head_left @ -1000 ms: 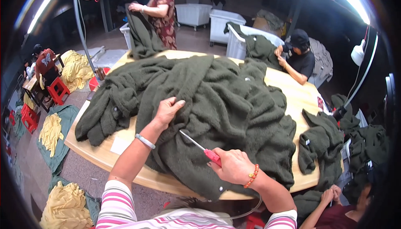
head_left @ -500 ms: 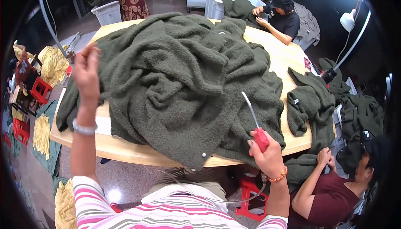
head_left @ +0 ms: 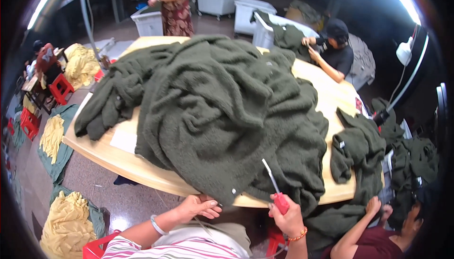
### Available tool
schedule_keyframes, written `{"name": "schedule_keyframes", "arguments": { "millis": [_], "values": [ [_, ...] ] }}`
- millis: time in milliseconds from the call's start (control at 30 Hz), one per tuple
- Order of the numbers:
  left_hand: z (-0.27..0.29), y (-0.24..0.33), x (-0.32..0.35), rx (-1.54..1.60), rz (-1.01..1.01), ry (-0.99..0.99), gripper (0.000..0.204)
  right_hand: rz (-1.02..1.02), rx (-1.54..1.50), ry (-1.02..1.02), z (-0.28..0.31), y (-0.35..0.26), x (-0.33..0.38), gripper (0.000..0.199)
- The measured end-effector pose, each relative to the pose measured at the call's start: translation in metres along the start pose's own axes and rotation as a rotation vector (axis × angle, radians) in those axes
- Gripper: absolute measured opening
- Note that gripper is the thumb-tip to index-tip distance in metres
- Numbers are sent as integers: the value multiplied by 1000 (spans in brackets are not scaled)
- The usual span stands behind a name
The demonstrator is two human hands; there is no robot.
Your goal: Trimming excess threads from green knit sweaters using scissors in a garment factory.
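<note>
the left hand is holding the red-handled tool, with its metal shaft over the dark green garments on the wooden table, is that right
Wrong hand: the head view shows the right hand holding the red-handled tool. Its metal shaft is over the dark green garments on the wooden table, as you say.

Dark green garments [head_left: 203,93] hide much of the counter [head_left: 326,82] and part of a white sheet [head_left: 124,140]; I can't make out the tiny dark thing [head_left: 220,205] by the left hand [head_left: 197,207], the right hand [head_left: 288,220] covers part of the red handle [head_left: 281,203], and a standing co-worker [head_left: 176,4] is cut off above
</note>
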State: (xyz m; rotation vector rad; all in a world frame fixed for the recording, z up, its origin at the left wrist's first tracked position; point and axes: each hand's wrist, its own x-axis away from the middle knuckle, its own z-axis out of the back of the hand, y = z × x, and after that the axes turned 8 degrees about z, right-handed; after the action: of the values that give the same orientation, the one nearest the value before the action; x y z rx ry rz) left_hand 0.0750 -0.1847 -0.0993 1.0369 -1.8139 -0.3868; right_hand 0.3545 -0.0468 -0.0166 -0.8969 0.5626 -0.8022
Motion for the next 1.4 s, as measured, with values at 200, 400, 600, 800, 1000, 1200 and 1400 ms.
{"name": "schedule_keyframes", "arguments": {
  "millis": [200,400,600,800,1000,1200,1400],
  "values": [
    [-14,0,-4,96,-212,-70,30,1,-344,-193,-30,6,-40,38],
    [-8,-8,-14,94,-503,-115,28,25,-410,-206,-41,2,-69,45],
    [-9,10,-11,-434,-841,245,34,-26,-531,-172,-57,-23,-93,46],
    [-8,30,-19,-669,-1182,758,53,-40,-407,-237,-57,-42,-111,30],
    [13,45,-26,-975,-1090,871,59,67,-465,-173,-47,-75,-123,26],
    [19,67,-20,-1038,-1155,1069,66,272,-443,-102,-25,-98,-128,24],
    [20,86,-20,-1047,-1201,1177,76,334,-379,-22,-13,-97,-127,27]
  ]
}}
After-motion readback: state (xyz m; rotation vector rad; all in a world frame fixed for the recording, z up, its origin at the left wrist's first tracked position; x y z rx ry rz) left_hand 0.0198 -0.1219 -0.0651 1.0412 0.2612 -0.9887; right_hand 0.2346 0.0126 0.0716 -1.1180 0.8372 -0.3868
